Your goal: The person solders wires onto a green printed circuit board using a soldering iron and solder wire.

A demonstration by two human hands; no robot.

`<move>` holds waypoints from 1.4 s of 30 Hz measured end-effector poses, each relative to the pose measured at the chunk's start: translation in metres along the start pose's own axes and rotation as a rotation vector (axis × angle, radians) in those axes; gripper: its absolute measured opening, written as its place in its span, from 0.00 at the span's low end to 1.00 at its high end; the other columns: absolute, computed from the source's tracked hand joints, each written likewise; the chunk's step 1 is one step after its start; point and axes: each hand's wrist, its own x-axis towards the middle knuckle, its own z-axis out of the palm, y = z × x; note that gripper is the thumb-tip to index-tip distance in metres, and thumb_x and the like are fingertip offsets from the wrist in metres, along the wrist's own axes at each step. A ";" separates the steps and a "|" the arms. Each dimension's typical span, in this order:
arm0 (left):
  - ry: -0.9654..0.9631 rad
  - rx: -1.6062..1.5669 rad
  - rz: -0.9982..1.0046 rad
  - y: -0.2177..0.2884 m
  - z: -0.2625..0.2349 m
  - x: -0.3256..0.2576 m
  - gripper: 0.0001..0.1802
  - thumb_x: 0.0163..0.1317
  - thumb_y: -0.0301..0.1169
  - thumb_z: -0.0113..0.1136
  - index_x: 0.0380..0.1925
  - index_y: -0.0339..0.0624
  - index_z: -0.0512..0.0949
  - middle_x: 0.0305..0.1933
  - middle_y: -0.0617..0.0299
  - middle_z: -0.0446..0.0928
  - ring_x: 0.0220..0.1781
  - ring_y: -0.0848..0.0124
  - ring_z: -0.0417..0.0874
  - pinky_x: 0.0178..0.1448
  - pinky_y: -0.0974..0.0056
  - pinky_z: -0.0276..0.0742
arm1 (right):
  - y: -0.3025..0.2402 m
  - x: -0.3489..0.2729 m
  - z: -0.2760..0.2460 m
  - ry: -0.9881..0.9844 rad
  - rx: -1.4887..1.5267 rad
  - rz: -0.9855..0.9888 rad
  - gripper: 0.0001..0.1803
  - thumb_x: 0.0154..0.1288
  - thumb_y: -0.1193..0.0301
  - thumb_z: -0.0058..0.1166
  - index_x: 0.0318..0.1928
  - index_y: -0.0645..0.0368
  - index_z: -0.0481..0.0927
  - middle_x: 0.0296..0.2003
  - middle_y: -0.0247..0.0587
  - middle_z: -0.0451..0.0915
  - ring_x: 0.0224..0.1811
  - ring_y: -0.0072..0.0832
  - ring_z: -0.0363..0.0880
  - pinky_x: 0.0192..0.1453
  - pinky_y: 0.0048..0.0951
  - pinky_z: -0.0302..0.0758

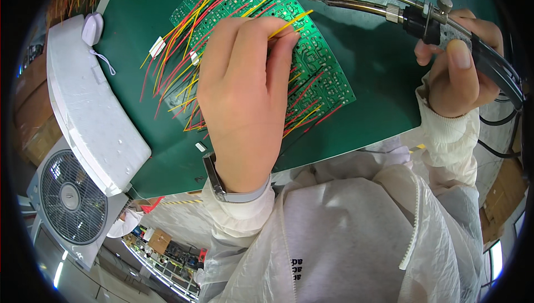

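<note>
A green circuit board panel (pixel 320 58) lies on the table, with many red, yellow and dark wires standing out from it. Over its middle, my left hand (pixel 242 86) pinches a yellow wire (pixel 299 19) between thumb and forefinger, the wire's tip pointing up and right. To the right of the board, my right hand (pixel 459 69) is closed around a soldering iron (pixel 414 19) with a thin curved feed tube fixed along it. The iron's tip points left and is apart from the board and the pinched wire. My left palm and fingers hide part of the panel.
A long white foam block (pixel 92 114) stands along the table's left edge, with a small pale purple device (pixel 93 29) on it. Beyond is a grey box fan (pixel 72 197). A small white piece (pixel 201 147) lies on the green tabletop (pixel 356 130). Black cables hang at right.
</note>
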 end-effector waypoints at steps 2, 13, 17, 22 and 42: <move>0.006 0.045 0.037 0.000 0.001 0.000 0.04 0.46 0.21 0.60 0.24 0.38 0.75 0.22 0.67 0.71 0.19 0.78 0.60 0.24 0.73 0.58 | -0.003 -0.002 0.000 0.004 -0.018 0.021 0.14 0.50 0.71 0.48 0.35 0.70 0.69 0.22 0.51 0.72 0.13 0.29 0.69 0.14 0.22 0.65; 0.051 -0.117 -0.019 -0.003 0.012 -0.002 0.04 0.48 0.22 0.59 0.25 0.38 0.75 0.24 0.66 0.72 0.24 0.78 0.72 0.26 0.75 0.62 | -0.006 -0.004 -0.006 -0.038 0.048 0.055 0.15 0.50 0.71 0.47 0.36 0.71 0.69 0.20 0.53 0.71 0.13 0.28 0.68 0.16 0.22 0.69; 0.063 -0.120 -0.010 -0.004 0.014 -0.002 0.04 0.48 0.22 0.59 0.25 0.38 0.74 0.25 0.65 0.73 0.24 0.78 0.72 0.26 0.75 0.63 | -0.003 -0.002 -0.006 -0.139 0.087 -0.013 0.16 0.51 0.71 0.47 0.37 0.72 0.68 0.20 0.53 0.70 0.13 0.28 0.68 0.17 0.22 0.69; 0.051 -0.119 -0.008 -0.005 0.012 -0.002 0.04 0.48 0.21 0.59 0.25 0.37 0.74 0.25 0.65 0.72 0.24 0.79 0.71 0.26 0.76 0.63 | -0.003 -0.003 -0.007 -0.128 0.045 -0.015 0.17 0.51 0.71 0.47 0.38 0.72 0.68 0.19 0.52 0.70 0.14 0.29 0.69 0.17 0.22 0.70; 0.047 -0.135 -0.029 -0.004 0.011 -0.002 0.05 0.47 0.20 0.59 0.25 0.37 0.74 0.25 0.66 0.71 0.22 0.81 0.69 0.25 0.77 0.62 | 0.000 -0.003 -0.008 -0.259 0.097 -0.088 0.17 0.54 0.72 0.48 0.42 0.71 0.67 0.25 0.52 0.71 0.19 0.28 0.72 0.23 0.24 0.74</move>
